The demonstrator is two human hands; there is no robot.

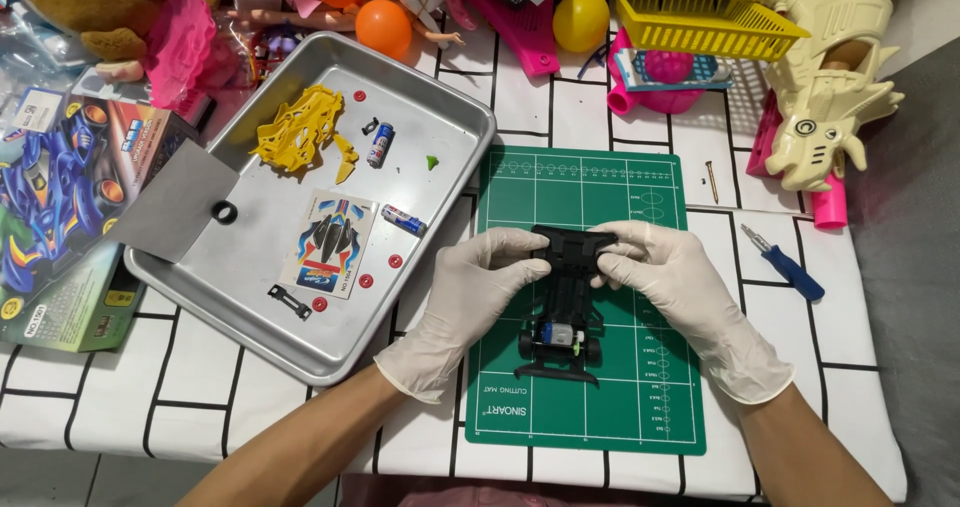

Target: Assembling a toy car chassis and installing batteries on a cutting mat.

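Head view, looking down at the counter (560,107), which is covered in a white cloth with a black grid. At centre I see a black toy car chassis (565,297) lying on a green cutting mat (640,387), its small motor and rear wheels pointing toward me. My left hand (465,297), in a white glove, closes its grip on the far left corner of the chassis; my right hand (680,287), gloved likewise, closes its grip on the far right corner, so both hands hold the same part.

To the left of the mat stands a metal tray (440,97). In it lie a yellow car body shell (300,132), a sticker sheet (330,242), two small batteries (381,145), a black ring (225,212) and several red discs. A printed kit box (60,217) lies just beside the tray's left edge. To the right of the mat rest a blue-handled screwdriver (785,264) and a screw (712,181). A yellow basket (700,22), an orange ball (384,27) and a cream plastic toy (825,97) sit at the far edge.
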